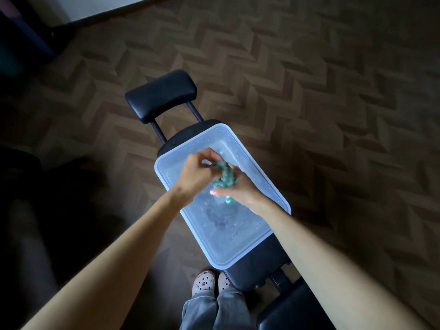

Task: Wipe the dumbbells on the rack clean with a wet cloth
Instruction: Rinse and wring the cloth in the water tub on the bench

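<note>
Looks like the prep step: the person seems to be wringing out the green cloth (223,175) over the water tub (157,168) on the black bench (252,272). The left hand (196,173) pinches the cloth's top end and the right hand (239,190) curls round the bunched lower part. No dumbbells in view, so next they'd need to carry it over without dripping.

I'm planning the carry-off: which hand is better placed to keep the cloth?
Probably right: the right hand wraps most of the cloth; the left hand only pinches its top end.
</note>
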